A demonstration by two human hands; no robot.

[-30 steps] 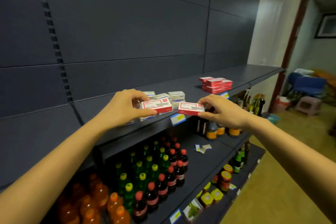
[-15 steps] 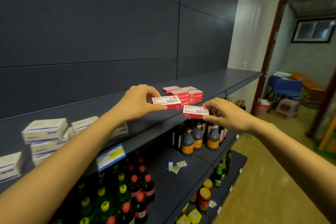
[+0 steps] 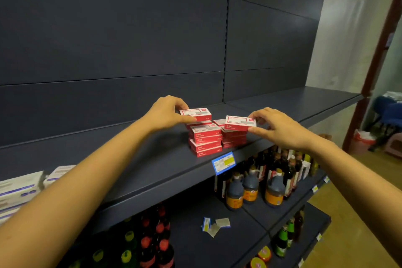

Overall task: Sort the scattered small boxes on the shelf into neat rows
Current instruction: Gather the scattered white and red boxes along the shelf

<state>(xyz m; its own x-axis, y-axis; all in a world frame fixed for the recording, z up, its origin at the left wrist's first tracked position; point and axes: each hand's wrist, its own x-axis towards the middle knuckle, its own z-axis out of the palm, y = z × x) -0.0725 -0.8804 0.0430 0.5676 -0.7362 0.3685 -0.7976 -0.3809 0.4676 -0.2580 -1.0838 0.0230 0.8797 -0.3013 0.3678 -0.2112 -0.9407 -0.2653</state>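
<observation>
Several red-and-white small boxes stand in two adjoining stacks (image 3: 206,140) on the dark shelf (image 3: 165,172). My left hand (image 3: 166,114) pinches one red box (image 3: 196,114) by its left end, just above the rear of the left stack. My right hand (image 3: 278,126) pinches a second red box (image 3: 239,123) by its right end, held over the right stack. Whether either held box touches the stack below it is unclear.
White-and-purple boxes (image 3: 20,189) lie at the far left of the same shelf. A blue price tag (image 3: 223,163) hangs on the shelf edge. Dark sauce jugs (image 3: 250,189) and soda bottles (image 3: 152,243) fill the lower shelves. A doorway opens at the right.
Both hands carried their red boxes rightward along the shelf, from beside the white boxes to directly over the red stacks. The view swung right with them.
</observation>
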